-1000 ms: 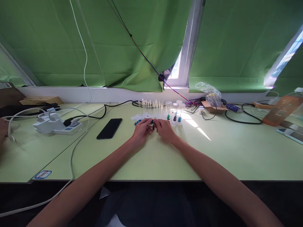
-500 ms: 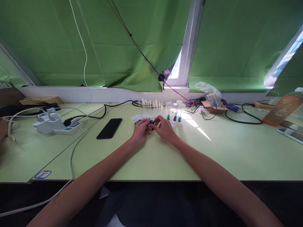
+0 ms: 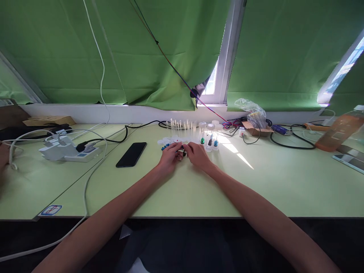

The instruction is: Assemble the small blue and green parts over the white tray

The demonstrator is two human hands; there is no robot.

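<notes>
Above the table's middle, my left hand (image 3: pixel 169 157) and my right hand (image 3: pixel 196 155) meet with fingertips pinched together. Between them is a small dark piece (image 3: pixel 184 152), mostly covered by fingers; its kind cannot be made out. Several small blue pieces (image 3: pixel 164 146) lie just left of my left hand, with clear round lids (image 3: pixel 161 142) behind them. Beyond my fingers stands a row of clear tubes (image 3: pixel 182 131). Close to my right hand, white-capped clear containers hold dispensing needles: a green one (image 3: pixel 202 140), a dark one (image 3: pixel 210 142) and a blue one (image 3: pixel 216 143).
A black phone (image 3: pixel 131 154) lies to the left, near a white power strip (image 3: pixel 82 154) with plugs and cables. Toward the right are a small cardboard box (image 3: pixel 257 131), black cables, an orange-tinted bottle (image 3: pixel 339 131) and a white-edged device (image 3: pixel 349 163).
My right hand's fingers have curled down and inward, closer to the left fingertips. The small blue part seen between my fingers before is now covered. The objects on the table have stayed put.
</notes>
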